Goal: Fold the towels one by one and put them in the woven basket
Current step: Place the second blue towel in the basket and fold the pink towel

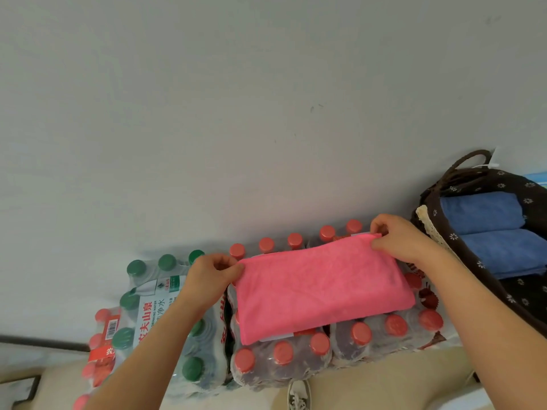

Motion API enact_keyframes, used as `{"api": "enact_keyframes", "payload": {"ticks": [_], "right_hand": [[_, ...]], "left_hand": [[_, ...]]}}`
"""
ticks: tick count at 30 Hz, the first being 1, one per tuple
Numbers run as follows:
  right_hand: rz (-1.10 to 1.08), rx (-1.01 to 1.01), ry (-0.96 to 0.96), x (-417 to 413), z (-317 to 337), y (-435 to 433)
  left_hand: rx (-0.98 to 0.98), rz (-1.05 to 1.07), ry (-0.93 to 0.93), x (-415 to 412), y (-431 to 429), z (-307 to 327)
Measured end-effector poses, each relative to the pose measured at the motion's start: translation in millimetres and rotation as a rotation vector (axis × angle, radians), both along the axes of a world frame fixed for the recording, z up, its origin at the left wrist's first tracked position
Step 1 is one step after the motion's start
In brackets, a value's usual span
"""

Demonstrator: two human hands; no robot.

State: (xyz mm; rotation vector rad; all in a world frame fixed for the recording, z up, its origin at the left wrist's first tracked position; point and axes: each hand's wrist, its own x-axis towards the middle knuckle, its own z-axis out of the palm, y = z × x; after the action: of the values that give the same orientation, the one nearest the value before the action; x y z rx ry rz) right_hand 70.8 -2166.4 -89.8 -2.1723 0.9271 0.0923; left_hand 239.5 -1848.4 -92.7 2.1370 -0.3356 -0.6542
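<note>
Head view: pink towel (322, 288), folded to a rectangle, lies flat on shrink-wrapped packs of red-capped bottles (284, 353). Left hand (211, 273) pinches the towel's far left corner between thumb and curled fingers. Right hand (402, 238) pinches the far right corner likewise. Woven basket (453, 236), dark floral liner, stands just right of the towel, near the right wrist. Two folded blue towels (479, 214) lie side by side inside it. Pack of green-capped bottles (165, 291) sits left of the red ones.

Setting: indoor storage corner, home or office undetermined. Evidence: red-capped bottle packs (284, 362) and a green-capped bottle pack (165, 306), shrink-wrapped, set side by side against a plain pale wall (266, 99).
</note>
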Motion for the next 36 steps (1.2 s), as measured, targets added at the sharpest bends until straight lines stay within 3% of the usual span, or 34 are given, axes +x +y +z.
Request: {"api": "enact_keyframes", "payload": {"ticks": [6,12,15,17,21,24,27,30,32,36], "right_hand": [[-0.047,0.12,-0.046,8,7,-5],[0.063,-0.24,-0.094,57,10,42],[0.122,-0.52,-0.186,83,12,92],[0.151,-0.601,-0.306,98,6,125],[0.161,-0.548,-0.425,109,-7,174],[-0.074,-0.473,-0.473,86,3,197],[-0.259,-0.219,-0.529,26,14,225],[-0.179,-0.02,-0.458,-48,23,265],[-0.12,-0.007,-0.321,-82,21,296],[-0.324,0.111,-0.356,-94,0,345]], "left_hand": [[-0.162,-0.004,0.144,-5,13,9],[-0.155,-0.202,0.262,-27,51,32],[-0.177,-0.328,0.345,-43,77,34],[-0.167,-0.384,0.376,-53,90,32],[-0.203,-0.352,0.442,-71,111,24],[-0.347,-0.164,0.529,-83,119,19],[-0.53,-0.018,0.687,-92,124,14],[-0.633,-0.035,0.779,-94,124,15],[-0.658,-0.052,0.803,-94,123,17],[-0.62,-0.045,0.806,-93,117,24]]}}
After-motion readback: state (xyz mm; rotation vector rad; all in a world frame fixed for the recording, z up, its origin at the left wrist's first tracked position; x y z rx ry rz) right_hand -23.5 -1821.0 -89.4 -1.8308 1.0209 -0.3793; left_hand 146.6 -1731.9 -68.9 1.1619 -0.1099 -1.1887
